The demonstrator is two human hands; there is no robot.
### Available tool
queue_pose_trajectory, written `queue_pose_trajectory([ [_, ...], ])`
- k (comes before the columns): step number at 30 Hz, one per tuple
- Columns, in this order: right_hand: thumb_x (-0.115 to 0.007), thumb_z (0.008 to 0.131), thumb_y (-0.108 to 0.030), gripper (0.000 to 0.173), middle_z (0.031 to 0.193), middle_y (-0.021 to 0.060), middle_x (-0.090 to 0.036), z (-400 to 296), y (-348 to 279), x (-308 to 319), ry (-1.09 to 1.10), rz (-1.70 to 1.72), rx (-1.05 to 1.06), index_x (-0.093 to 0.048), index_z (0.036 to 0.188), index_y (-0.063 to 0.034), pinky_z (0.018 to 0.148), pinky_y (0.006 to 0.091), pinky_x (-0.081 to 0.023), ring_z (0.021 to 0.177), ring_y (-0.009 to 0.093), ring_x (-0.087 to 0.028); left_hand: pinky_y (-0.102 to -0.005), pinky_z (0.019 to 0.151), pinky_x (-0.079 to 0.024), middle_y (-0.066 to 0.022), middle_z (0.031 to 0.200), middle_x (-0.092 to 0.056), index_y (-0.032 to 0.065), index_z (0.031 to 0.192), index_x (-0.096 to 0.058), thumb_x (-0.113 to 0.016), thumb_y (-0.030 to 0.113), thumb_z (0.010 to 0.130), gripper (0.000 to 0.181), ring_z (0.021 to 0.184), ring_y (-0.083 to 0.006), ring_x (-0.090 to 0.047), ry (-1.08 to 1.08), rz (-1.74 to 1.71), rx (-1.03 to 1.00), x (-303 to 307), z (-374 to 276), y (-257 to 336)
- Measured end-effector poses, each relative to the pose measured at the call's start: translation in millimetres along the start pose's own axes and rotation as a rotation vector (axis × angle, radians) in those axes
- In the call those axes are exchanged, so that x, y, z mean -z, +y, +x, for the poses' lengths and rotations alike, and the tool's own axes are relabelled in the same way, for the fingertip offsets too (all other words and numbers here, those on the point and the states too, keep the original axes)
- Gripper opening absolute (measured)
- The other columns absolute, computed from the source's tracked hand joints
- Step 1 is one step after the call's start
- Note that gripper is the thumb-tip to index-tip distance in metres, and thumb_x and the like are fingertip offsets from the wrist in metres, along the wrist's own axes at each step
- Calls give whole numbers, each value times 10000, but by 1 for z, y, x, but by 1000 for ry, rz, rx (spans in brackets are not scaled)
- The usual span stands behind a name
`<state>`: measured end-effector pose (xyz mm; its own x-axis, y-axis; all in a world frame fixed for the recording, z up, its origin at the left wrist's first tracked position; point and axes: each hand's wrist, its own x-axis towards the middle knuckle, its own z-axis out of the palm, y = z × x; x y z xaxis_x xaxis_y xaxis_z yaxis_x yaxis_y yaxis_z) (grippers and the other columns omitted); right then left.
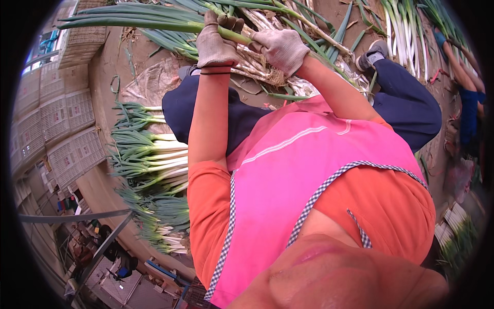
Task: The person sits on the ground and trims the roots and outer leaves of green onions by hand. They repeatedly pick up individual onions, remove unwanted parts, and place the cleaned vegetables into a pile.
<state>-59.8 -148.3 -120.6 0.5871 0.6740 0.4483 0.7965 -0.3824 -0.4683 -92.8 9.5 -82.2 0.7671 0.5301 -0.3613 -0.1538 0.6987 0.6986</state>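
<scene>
Both my hands wear pale knitted work gloves with dirty fingers. My left hand is wrapped around a long green onion, near where its leaves meet the stalk. Its green leaves stretch out to the left. My right hand is closed on the lower stalk of the same onion, a short way right of the left hand; its fingertips hide part of the stalk. Beneath my hands lies a loose heap of untrimmed green onions with dry, brownish outer skins and roots.
Peeled green onions lie in bunches along my left side. More white-stalked bunches rest at the front right. Plastic crates are stacked at far left, near a metal frame. Another person's arm shows at far right.
</scene>
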Motion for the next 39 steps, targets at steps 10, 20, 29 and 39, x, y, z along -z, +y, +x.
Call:
queue_pose_trajectory([
  [10,-566,924,-197,189,871,114,-684,-15,47,-22,54,115,174,-680,935,-46,664,361,-526,750,273,-672,-275,595,-391,-31,785,-509,-6,1081,-533,-631,421,918,468,622,-141,-433,-233,-138,110,0,10,3],
  [20,-661,905,-299,335,859,68,-610,-74,93,63,-356,858,-696,-634,1085,-17,713,280,-532,786,142,-636,-214,398,-286,2,674,-489,100,989,-542,-469,538,971,444,464,-86,-338,-41,-218,-42,26,48,54],
  [29,-668,857,-278,469,917,137,-669,-105,30,24,-163,13,-163,-538,1283,-133,669,427,-524,787,322,-662,-274,449,-377,3,663,-507,107,947,-581,-609,417,928,313,499,-113,-431,84,-100,-333,33,56,37],
  [39,-610,905,-131,227,690,-36,-520,-21,-35,60,-696,1241,-708,-628,1111,-37,467,206,-356,525,48,-459,-248,366,-285,76,490,-254,139,757,-490,-553,569,912,461,368,-67,-259,-548,-311,-139,-3,8,77],
])
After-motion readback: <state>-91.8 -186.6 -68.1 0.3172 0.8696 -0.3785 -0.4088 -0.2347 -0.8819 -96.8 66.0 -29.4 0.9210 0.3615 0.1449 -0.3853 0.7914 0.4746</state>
